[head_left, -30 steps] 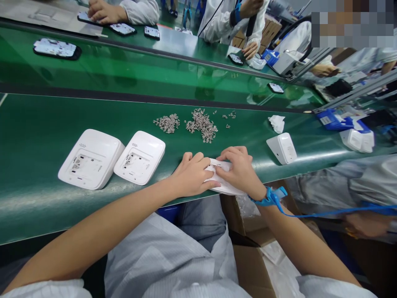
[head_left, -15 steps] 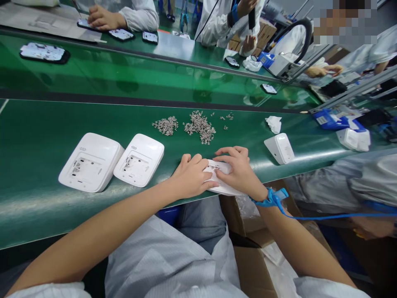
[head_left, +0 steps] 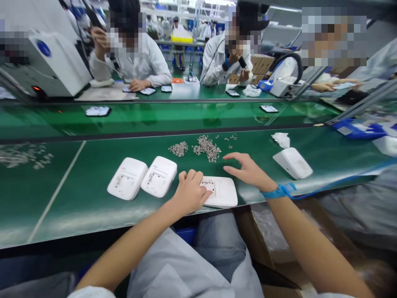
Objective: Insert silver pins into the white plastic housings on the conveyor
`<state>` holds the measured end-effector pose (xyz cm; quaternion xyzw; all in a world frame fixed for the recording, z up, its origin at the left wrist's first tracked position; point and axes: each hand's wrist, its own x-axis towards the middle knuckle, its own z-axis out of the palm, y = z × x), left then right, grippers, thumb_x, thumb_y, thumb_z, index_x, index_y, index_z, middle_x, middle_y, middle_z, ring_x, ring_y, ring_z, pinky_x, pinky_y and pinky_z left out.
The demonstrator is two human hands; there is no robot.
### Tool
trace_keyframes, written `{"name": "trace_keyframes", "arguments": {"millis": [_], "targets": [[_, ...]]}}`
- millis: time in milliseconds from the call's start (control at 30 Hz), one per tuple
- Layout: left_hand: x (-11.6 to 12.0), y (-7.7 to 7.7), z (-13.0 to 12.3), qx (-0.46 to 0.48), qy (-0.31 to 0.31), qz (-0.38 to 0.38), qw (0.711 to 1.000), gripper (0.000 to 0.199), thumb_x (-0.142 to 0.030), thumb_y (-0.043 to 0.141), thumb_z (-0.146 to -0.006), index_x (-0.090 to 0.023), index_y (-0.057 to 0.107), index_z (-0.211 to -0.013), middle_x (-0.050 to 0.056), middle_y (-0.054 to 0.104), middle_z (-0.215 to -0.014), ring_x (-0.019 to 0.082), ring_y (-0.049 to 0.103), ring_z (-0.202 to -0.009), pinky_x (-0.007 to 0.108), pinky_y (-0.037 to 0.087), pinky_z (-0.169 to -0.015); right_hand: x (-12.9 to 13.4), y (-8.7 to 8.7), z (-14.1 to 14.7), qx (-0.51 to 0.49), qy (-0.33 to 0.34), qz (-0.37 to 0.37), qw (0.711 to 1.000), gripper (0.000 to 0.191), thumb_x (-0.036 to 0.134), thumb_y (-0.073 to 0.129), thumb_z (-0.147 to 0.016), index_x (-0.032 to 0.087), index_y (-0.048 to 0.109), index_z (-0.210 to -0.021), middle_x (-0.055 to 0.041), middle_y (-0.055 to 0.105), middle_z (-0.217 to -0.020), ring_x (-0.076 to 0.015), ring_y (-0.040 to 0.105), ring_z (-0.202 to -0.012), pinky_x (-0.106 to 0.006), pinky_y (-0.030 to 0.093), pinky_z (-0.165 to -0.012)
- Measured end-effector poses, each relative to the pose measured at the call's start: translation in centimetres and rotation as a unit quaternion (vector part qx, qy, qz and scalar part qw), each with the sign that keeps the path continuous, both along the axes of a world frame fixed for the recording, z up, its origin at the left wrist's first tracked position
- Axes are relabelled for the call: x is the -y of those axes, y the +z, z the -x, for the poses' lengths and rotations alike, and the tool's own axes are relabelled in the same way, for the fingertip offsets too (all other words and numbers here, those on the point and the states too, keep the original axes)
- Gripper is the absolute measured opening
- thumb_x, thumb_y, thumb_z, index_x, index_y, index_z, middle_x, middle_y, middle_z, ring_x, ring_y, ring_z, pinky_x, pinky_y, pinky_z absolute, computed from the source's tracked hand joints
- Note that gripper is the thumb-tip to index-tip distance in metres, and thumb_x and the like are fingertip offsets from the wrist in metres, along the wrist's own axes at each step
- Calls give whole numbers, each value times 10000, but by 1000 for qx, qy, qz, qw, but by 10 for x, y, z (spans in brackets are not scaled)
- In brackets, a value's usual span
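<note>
While the left hand (head_left: 190, 192) grasps its left end, a white casing (head_left: 223, 192) lies on the green bench (head_left: 89, 219) close to the near edge. Its recess faces up, partly covered by the curled fingers and the thumb of that hand. The right hand (head_left: 246, 169) is released, thumb and forefinger parted, held near the far right corner of the casing and pointing toward a large pile of small metal pieces (head_left: 207, 147). A blue wrist strap (head_left: 277, 191) circles the right wrist, its cord running off to the right. Left of the large pile sits a smaller pile (head_left: 178, 149). To the left of the left hand, a second white casing (head_left: 159, 177) and a third white casing (head_left: 126, 179) lie side by side, recesses up. On the right stands a wedge-shaped white unit (head_left: 293, 162), with crumpled white paper (head_left: 281, 140) just behind it. Farther left, past a pale line (head_left: 57, 190), more metal pieces (head_left: 23, 155) are scattered, blurred. Beyond the bench, a black-edged board (head_left: 97, 111) lies on a green strip (head_left: 173, 118). Across it, a co-worker's hand (head_left: 139, 85) rests beside similar boards.
</note>
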<state>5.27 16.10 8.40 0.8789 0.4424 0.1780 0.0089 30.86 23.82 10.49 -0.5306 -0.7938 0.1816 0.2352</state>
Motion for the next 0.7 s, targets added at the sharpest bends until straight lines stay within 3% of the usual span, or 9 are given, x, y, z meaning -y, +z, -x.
{"name": "trace_keyframes", "arguments": {"millis": [133, 233, 433, 567, 700], "targets": [[22, 0, 16, -30, 140, -42, 989, 268, -374, 717, -909, -184, 738, -721, 86, 578, -1004, 263, 433, -1041, 469, 276, -824, -23, -46, -4, -96, -124, -63, 986, 395, 541, 576, -793, 182, 713, -887, -112, 723, -936, -267, 610, -922, -407, 470, -824], [32, 0, 18, -39, 213, -54, 975, 265, -334, 721, -908, -187, 721, -688, 64, 607, -992, 251, 454, -1033, 488, 283, -849, -22, -67, 1, -82, -140, -107, 981, 379, 536, 536, -803, 201, 712, -822, -100, 722, -894, -274, 601, -911, -426, 458, -852], [35, 2, 4, -27, 362, -29, 931, 221, -248, 625, -944, -190, 704, -745, 83, 607, -989, 280, 472, -1030, 530, 316, -868, -18, -71, -4, -70, -161, -109, 978, 377, 537, 514, -795, 209, 693, -741, -105, 715, -843, -273, 589, -859, -414, 447, -814], [30, 0, 6, 13, 466, -1, 885, 246, -404, 671, -914, -171, 723, -853, 135, 567, -1019, 349, 459, -1064, 549, 362, -869, -19, -71, -7, -62, -167, -98, 979, 388, 546, 504, -787, 209, 689, -739, -108, 709, -822, -275, 590, -840, -415, 447, -793], [27, -3, 21, 40, 532, 20, 845, 350, -479, 658, -901, -135, 717, -917, 169, 543, -1060, 382, 467, -1072, 543, 394, -896, -16, -71, -6, -52, -158, -104, 981, 369, 545, 502, -789, 225, 677, -733, -109, 709, -826, -280, 589, -824, -429, 447, -781]]}}
